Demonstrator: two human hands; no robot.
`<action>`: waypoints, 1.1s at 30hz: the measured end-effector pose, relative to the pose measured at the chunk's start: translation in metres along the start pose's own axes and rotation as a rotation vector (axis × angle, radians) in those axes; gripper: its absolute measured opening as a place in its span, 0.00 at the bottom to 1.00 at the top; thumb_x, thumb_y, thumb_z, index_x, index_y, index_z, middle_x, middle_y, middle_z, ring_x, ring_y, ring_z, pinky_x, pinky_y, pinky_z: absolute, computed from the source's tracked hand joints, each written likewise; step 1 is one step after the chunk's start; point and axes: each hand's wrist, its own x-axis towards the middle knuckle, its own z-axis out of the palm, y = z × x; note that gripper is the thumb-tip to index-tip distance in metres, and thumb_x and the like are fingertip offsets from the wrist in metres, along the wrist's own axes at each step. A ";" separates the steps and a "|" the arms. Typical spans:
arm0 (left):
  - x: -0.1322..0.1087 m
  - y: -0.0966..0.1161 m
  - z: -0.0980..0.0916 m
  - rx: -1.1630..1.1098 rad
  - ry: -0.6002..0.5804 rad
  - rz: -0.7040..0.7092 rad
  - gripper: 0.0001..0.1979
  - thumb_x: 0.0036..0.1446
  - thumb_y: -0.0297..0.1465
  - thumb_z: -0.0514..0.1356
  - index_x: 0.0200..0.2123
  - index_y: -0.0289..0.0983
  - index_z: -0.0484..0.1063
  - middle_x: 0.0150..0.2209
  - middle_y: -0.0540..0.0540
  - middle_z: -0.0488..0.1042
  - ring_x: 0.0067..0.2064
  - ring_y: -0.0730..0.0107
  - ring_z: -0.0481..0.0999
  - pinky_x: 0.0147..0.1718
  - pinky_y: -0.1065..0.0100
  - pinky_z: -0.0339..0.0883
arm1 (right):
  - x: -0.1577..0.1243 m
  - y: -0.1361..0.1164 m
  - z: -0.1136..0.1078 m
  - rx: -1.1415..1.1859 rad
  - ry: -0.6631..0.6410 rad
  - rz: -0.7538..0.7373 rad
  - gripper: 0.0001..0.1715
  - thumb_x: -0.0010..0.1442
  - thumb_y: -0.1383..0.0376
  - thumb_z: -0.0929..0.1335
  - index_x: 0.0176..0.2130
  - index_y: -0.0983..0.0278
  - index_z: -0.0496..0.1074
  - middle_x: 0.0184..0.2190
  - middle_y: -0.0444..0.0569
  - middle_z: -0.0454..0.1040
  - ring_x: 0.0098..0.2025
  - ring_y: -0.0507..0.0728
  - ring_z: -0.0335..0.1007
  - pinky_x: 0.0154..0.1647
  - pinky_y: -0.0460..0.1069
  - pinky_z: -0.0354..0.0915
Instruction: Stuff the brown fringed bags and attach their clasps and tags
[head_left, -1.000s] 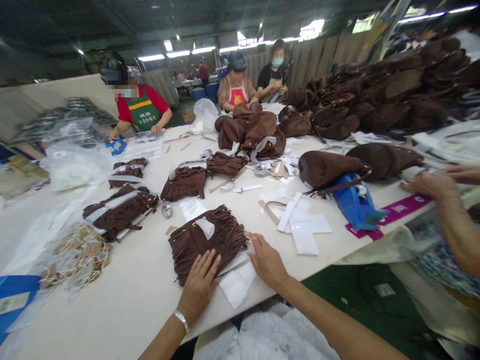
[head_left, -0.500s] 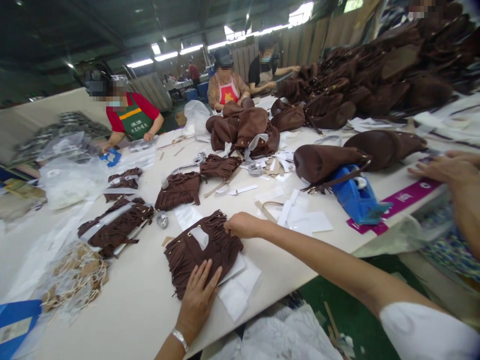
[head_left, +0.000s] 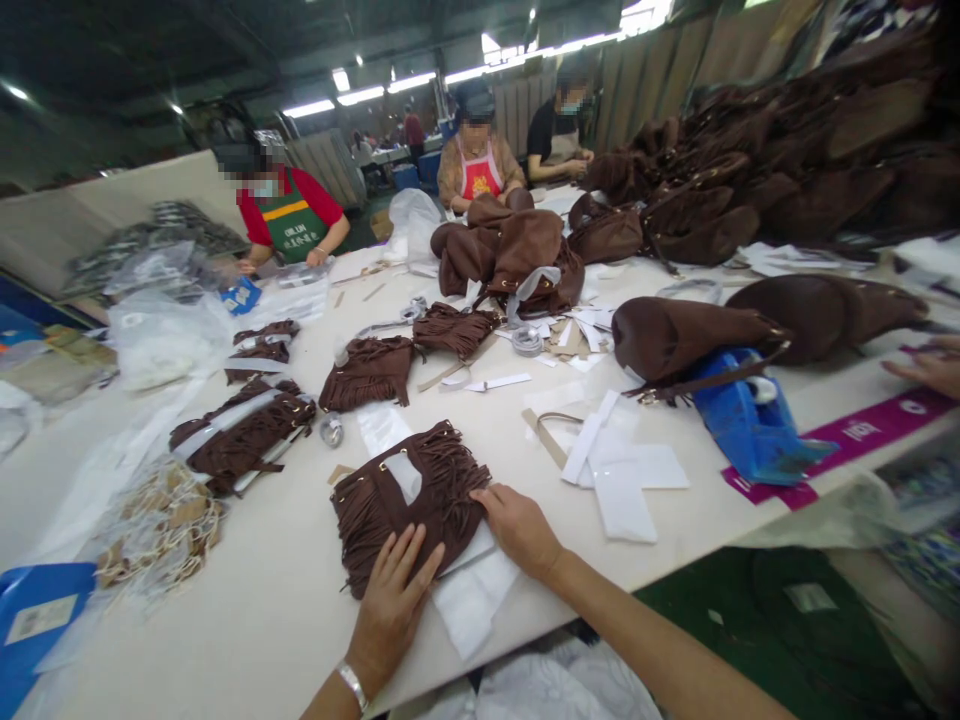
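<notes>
A dark brown fringed bag (head_left: pixel 409 490) lies flat on the white table, a pale strip across its middle and gold rings along its top. My left hand (head_left: pixel 394 600) rests on its near edge, fingers stretched out and open; a silver bracelet circles the wrist. At the bag's right side, my right hand (head_left: pixel 521 525) has thumb and fingers closed on the fringe. White paper sheets (head_left: pixel 472 605) stick out from under the bag near the right hand.
More fringed bags (head_left: pixel 247 435) lie at left and beyond. A blue tape dispenser (head_left: pixel 750 420) stands on the right beside brown bags (head_left: pixel 682 340). White paper pieces (head_left: pixel 626 480) lie right of my hands. Co-workers (head_left: pixel 296 215) work across the table; another person's hand (head_left: pixel 934 365) is at far right.
My right hand has moved down along the bag's right fringe toward me. My left hand stays on the bag. The view has shifted slightly, and another person's arm at right has drawn back.
</notes>
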 end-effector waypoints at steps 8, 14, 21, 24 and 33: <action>-0.001 0.002 0.000 0.089 0.048 0.045 0.29 0.61 0.17 0.49 0.64 0.40 0.57 0.65 0.37 0.58 0.66 0.52 0.56 0.60 0.47 0.60 | 0.025 0.025 -0.009 -0.258 -0.132 -0.276 0.05 0.64 0.68 0.64 0.39 0.62 0.70 0.33 0.47 0.70 0.36 0.55 0.65 0.38 0.48 0.60; -0.002 0.005 0.001 0.094 0.063 0.017 0.29 0.60 0.17 0.49 0.64 0.40 0.58 0.65 0.37 0.59 0.66 0.53 0.57 0.61 0.46 0.59 | 0.018 0.035 -0.025 -0.308 -0.193 -0.145 0.11 0.61 0.73 0.63 0.40 0.62 0.72 0.33 0.49 0.72 0.37 0.57 0.69 0.38 0.49 0.63; -0.001 0.007 0.002 0.147 0.094 -0.007 0.28 0.60 0.19 0.50 0.63 0.40 0.59 0.64 0.36 0.60 0.65 0.51 0.58 0.60 0.44 0.59 | 0.059 0.004 -0.082 -0.040 -0.094 -0.107 0.35 0.58 0.75 0.58 0.62 0.58 0.61 0.45 0.52 0.76 0.47 0.59 0.74 0.47 0.54 0.70; -0.001 0.003 0.008 0.189 0.158 0.023 0.26 0.61 0.21 0.50 0.62 0.39 0.62 0.61 0.35 0.65 0.64 0.50 0.61 0.61 0.41 0.54 | 0.105 -0.017 -0.058 0.023 0.145 -0.099 0.36 0.59 0.77 0.55 0.64 0.60 0.58 0.57 0.54 0.68 0.60 0.59 0.63 0.60 0.59 0.63; -0.002 0.003 0.010 0.102 0.172 -0.074 0.25 0.61 0.22 0.50 0.61 0.40 0.62 0.61 0.37 0.65 0.64 0.53 0.61 0.62 0.40 0.52 | 0.134 0.020 0.068 -0.123 -0.069 -0.312 0.37 0.59 0.79 0.55 0.66 0.67 0.55 0.64 0.56 0.59 0.68 0.59 0.49 0.64 0.62 0.57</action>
